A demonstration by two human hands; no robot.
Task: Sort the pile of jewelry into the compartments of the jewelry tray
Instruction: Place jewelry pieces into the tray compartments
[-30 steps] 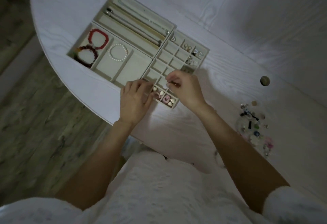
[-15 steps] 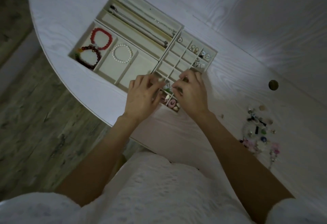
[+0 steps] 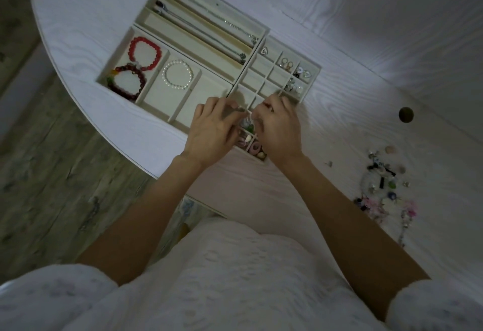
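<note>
White tabletop is carrying the jewelry tray, where the left hand and right hand are pinching something tiny together.

Person in a white, textured, short-sleeved garment; left hand and right hand bare, both forearms uncovered, no rings, watch or bracelets visible on either wrist.
</note>
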